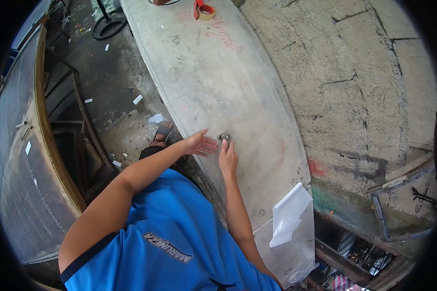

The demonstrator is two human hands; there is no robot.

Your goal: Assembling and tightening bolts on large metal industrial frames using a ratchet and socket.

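Observation:
A small, shiny round metal piece (224,137) sits on the long pale tabletop (204,77); its exact kind is too small to make out. The fingers of my right hand (228,159) are drawn together at its near edge and grip it. Just to the left, my left hand (201,144) hangs over the table with fingers stretched out and nothing in them. A narrow gap separates it from the metal piece.
At the table's far end lies a tape roll in a red dispenser (205,11). White sheets (290,213) rest at the near right. A rough block wall (335,72) runs along the right. Another worktable (19,145) stands at left, across a floor with paper scraps.

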